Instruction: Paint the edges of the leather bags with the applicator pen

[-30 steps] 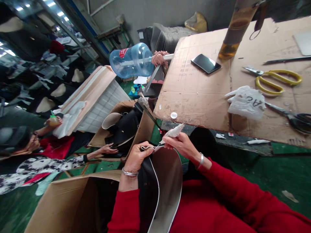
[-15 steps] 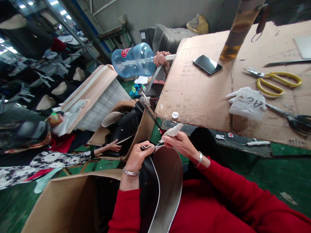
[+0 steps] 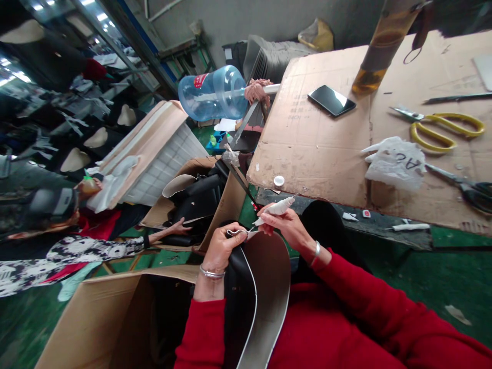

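Observation:
My left hand [image 3: 222, 249] pinches the folded edge of a black leather bag piece [image 3: 235, 287], whose pale grey inner side [image 3: 272, 266] curves down over my lap. Between the fingers of my right hand [image 3: 287, 226] is a small white squeeze tube [image 3: 280, 206], held at a slant. Its thin nozzle points down to the left, close to the pinched edge; whether the tip touches is too small to tell. Each wrist carries a silver bangle.
A cardboard-covered table [image 3: 300, 148] holds a white cap [image 3: 279, 181], a phone [image 3: 331, 100], yellow-handled scissors [image 3: 434, 136], black-handled scissors [image 3: 476, 193] and a bottle of amber liquid [image 3: 371, 72]. An open carton [image 3: 88, 318] stands lower left. A co-worker's hand [image 3: 180, 226] reaches into another carton [image 3: 230, 207].
The tube's nozzle has lifted slightly from the pinched edge. My left hand keeps its pinch. The whole view has shifted a little.

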`<state>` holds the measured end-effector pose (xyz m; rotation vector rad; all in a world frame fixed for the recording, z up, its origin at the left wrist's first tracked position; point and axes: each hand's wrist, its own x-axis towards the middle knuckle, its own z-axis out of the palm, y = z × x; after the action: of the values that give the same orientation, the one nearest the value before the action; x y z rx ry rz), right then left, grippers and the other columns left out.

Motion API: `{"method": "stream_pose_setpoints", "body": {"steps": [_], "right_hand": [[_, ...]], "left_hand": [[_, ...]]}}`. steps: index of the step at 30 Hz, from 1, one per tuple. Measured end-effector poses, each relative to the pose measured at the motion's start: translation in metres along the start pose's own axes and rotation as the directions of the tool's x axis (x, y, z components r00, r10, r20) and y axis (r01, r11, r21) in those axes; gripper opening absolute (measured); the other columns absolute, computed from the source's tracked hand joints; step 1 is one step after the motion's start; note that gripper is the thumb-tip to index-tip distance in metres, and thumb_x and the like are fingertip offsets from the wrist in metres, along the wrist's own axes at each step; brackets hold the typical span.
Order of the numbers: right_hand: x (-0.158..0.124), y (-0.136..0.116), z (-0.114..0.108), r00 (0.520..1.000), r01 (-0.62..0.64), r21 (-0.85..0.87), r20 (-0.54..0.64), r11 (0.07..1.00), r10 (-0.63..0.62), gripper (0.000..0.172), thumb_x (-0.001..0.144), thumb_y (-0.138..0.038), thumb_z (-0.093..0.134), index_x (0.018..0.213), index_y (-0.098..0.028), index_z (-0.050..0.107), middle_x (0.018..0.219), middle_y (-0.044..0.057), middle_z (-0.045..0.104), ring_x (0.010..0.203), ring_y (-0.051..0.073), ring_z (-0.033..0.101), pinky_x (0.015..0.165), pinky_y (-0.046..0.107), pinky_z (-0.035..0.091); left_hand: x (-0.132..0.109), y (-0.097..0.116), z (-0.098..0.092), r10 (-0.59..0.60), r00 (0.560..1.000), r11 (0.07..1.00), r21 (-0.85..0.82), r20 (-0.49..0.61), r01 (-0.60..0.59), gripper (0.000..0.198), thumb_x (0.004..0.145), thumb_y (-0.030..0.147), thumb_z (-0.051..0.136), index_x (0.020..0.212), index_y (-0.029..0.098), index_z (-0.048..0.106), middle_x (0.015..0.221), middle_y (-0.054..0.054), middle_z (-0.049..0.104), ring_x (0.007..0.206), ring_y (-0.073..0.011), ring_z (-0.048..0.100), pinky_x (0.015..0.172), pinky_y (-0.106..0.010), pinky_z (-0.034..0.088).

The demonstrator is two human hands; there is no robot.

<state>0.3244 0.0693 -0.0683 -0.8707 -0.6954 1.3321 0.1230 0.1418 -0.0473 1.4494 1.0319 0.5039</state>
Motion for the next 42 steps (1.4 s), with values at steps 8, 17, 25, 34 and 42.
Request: {"method": "stream_pose_setpoints", "body": {"steps": [8,17,25,34,42], "right_hand": [[-0.004,-0.003,-0.005,0.989,0.143,-0.124,0.060,0.982,-0.137,0.031,0.092,-0.044,0.071,0.113,-0.021,0.069,0.096,0.005,0.074,0.086,0.018,0.071,0.075,0.029,0.056],[-0.004,0.025,-0.001,0.943,0.324,-0.445,0.220,0.835,-0.248,0.023,0.092,-0.038,0.072,0.106,-0.020,0.070,0.102,0.005,0.072,0.089,0.019,0.068,0.080,0.028,0.052],[-0.004,0.027,0.001,0.953,0.298,-0.412,0.176,0.861,-0.245,0.019,0.091,-0.036,0.073,0.102,-0.021,0.071,0.102,0.005,0.072,0.092,0.020,0.069,0.082,0.029,0.051],[-0.004,0.031,0.002,0.952,0.301,-0.378,0.174,0.876,-0.252,0.019,0.091,-0.036,0.074,0.102,-0.021,0.071,0.102,0.004,0.073,0.093,0.020,0.069,0.084,0.029,0.051],[-0.007,0.032,0.005,0.954,0.293,-0.381,0.176,0.877,-0.243,0.022,0.091,-0.040,0.073,0.101,-0.021,0.071,0.101,0.005,0.073,0.091,0.020,0.069,0.082,0.029,0.051]], "left_hand": [[-0.003,0.002,0.000,0.006,1.000,1.000,0.008,0.000,-0.006,0.022,0.079,0.035,0.078,0.071,0.016,0.072,0.071,-0.001,0.060,0.071,-0.0155,0.050,0.068,-0.028,0.034],[-0.009,0.004,-0.002,0.016,1.000,1.000,0.026,-0.022,-0.016,0.023,0.080,0.037,0.077,0.075,0.015,0.074,0.075,-0.002,0.062,0.072,-0.0162,0.052,0.071,-0.028,0.037],[-0.012,0.004,-0.006,-0.015,1.000,0.999,0.033,-0.023,0.016,0.023,0.077,0.038,0.079,0.080,0.016,0.076,0.076,-0.001,0.061,0.070,-0.0155,0.050,0.068,-0.027,0.035],[-0.015,0.006,-0.009,-0.020,1.000,0.996,0.084,0.009,0.019,0.020,0.079,0.036,0.075,0.081,0.016,0.076,0.074,0.000,0.059,0.069,-0.0146,0.047,0.065,-0.026,0.032],[-0.014,-0.003,-0.005,0.052,0.994,0.991,0.131,-0.101,-0.038,0.014,0.077,0.031,0.073,0.075,0.017,0.076,0.072,-0.001,0.062,0.071,-0.0167,0.050,0.068,-0.027,0.037]]}}
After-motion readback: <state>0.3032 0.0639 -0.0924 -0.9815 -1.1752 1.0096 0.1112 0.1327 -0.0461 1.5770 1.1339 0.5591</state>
